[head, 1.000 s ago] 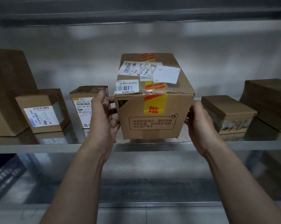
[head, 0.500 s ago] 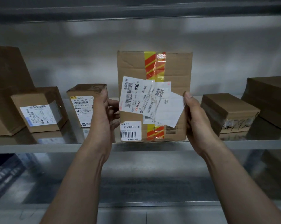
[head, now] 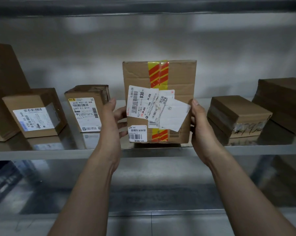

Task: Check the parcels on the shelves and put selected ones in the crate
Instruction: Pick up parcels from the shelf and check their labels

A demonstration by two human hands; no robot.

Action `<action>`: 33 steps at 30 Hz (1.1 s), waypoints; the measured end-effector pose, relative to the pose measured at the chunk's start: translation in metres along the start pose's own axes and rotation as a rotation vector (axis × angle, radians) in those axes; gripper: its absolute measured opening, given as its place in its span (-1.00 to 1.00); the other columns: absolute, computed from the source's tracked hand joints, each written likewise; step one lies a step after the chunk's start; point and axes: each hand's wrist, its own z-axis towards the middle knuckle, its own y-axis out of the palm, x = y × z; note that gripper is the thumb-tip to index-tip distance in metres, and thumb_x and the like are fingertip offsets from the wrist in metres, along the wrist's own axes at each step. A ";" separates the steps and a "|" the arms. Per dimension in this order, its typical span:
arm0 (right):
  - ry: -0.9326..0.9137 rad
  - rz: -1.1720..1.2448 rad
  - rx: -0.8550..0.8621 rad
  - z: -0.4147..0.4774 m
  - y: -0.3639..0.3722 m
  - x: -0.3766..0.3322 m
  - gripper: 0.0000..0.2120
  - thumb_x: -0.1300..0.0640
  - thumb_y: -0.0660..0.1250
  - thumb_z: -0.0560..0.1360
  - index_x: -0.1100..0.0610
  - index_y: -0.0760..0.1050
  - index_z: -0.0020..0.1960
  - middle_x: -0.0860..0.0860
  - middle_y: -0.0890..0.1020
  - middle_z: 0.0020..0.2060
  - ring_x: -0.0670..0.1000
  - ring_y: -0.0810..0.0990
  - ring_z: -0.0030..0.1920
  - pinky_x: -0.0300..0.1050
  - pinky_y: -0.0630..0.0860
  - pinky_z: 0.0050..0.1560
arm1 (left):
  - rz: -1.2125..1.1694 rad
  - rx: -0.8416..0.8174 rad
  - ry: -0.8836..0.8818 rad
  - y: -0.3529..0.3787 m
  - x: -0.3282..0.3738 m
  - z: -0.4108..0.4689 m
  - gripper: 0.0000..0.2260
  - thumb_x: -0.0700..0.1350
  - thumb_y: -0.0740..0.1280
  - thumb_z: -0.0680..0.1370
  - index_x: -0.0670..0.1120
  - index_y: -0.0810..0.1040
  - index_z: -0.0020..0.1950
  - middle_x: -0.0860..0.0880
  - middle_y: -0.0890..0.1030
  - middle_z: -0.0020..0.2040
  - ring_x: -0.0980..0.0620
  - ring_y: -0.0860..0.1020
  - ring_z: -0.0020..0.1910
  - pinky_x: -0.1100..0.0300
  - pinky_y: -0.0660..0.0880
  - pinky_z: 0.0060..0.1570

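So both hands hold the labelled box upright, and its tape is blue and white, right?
No: the head view shows the tape is yellow with red stripes. The left hand and right hand do hold the labelled box upright by its sides.

**Steel racking against a pale wall**

You face a metal shelf (head: 41,153) with a shiny, reflective deck. Behind it stands a plain grey-white back wall (head: 143,40), softly and unevenly lit. An upper shelf edge (head: 143,7) runs dark across the top. Below, a lower shelf (head: 161,212) sits above a pale tiled floor (head: 130,225).
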 end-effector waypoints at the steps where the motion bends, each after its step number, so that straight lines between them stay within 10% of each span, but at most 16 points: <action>1: 0.017 -0.010 -0.002 0.001 -0.001 0.005 -0.24 -0.63 0.14 0.42 -0.21 0.57 0.41 -0.11 0.69 0.29 -0.05 0.61 0.34 0.20 0.38 0.53 | 0.010 0.010 -0.005 -0.001 -0.002 0.002 -0.27 0.49 0.10 0.41 0.06 0.67 0.30 0.02 0.75 0.17 -0.12 0.66 0.23 -0.18 0.44 0.41; 6: 0.053 -0.049 -0.054 0.005 0.000 0.016 -0.30 -0.57 0.00 0.48 -0.32 0.49 0.47 -0.20 0.65 0.35 -0.04 0.54 0.42 0.17 0.38 0.50 | -0.030 0.090 -0.022 -0.003 -0.010 0.012 -0.41 0.39 0.12 0.54 -0.04 0.62 0.22 -0.03 0.76 0.13 -0.08 0.69 0.17 -0.09 0.47 0.20; 12: 0.063 -0.003 -0.086 0.016 0.009 0.016 -0.56 -0.24 -0.09 0.75 -0.23 0.54 0.28 -0.39 0.74 -0.04 -0.41 0.68 -0.01 -0.43 0.55 -0.06 | -0.096 0.005 -0.090 -0.002 -0.020 0.015 -0.52 0.28 0.02 0.69 0.04 0.62 0.20 0.02 0.76 0.12 0.02 0.67 0.08 0.07 0.42 -0.03; 15: 0.052 -0.039 -0.046 0.016 0.008 0.011 -0.48 -0.40 0.00 0.67 -0.22 0.51 0.44 -0.25 0.68 0.32 -0.23 0.59 0.37 -0.18 0.54 0.30 | -0.117 0.001 -0.042 -0.003 -0.027 0.012 -0.52 0.30 0.04 0.68 0.09 0.60 0.30 0.10 0.70 0.28 0.12 0.62 0.04 0.08 0.40 -0.01; 18: 0.051 0.012 0.042 0.012 0.007 -0.001 -0.17 -0.44 0.08 0.50 -0.09 0.25 0.68 -0.09 0.34 0.64 -0.05 0.29 0.64 0.06 0.13 0.69 | -0.086 0.111 0.136 -0.006 -0.027 0.005 -0.51 0.27 0.13 0.55 0.10 0.58 0.35 0.11 0.60 0.42 0.09 0.55 0.38 0.04 0.38 0.39; 22: -0.035 -0.073 0.050 0.003 0.010 -0.010 -0.70 -0.28 -0.03 0.73 -0.40 0.45 0.30 -0.46 0.52 0.31 -0.21 0.41 0.49 -0.05 0.13 0.64 | -0.143 0.044 0.463 -0.010 -0.010 0.001 -0.62 0.11 0.10 0.63 -0.04 0.65 0.06 -0.10 0.75 0.11 -0.08 0.68 0.22 -0.17 0.52 0.39; 24: -0.084 -0.128 0.054 -0.003 0.009 -0.016 -0.66 -0.26 -0.04 0.74 -0.51 0.51 0.14 -0.57 0.58 0.14 -0.36 0.42 0.38 -0.07 0.14 0.61 | -0.208 -0.060 0.505 -0.006 -0.004 -0.001 -0.55 0.18 0.12 0.58 -0.10 0.66 0.06 -0.17 0.75 0.07 -0.16 0.70 0.19 -0.22 0.55 0.34; 28: -0.102 -0.240 0.053 -0.013 0.000 -0.032 -0.30 -0.57 0.10 0.45 -0.41 0.35 0.55 -0.35 0.37 0.57 -0.19 0.25 0.61 0.17 0.07 0.66 | -0.244 -0.159 0.501 0.013 -0.002 -0.008 -0.46 0.27 0.12 0.50 -0.10 0.66 0.10 -0.16 0.74 0.16 -0.14 0.67 0.25 -0.25 0.54 0.35; 33: -0.170 -0.303 0.075 -0.023 -0.060 -0.062 -0.21 -0.53 0.10 0.39 -0.34 0.32 0.58 -0.26 0.34 0.61 -0.15 0.26 0.62 0.08 0.17 0.62 | -0.264 -0.161 0.497 0.071 -0.002 -0.025 -0.45 0.27 0.12 0.51 -0.10 0.67 0.13 -0.13 0.73 0.21 -0.11 0.66 0.29 -0.23 0.53 0.36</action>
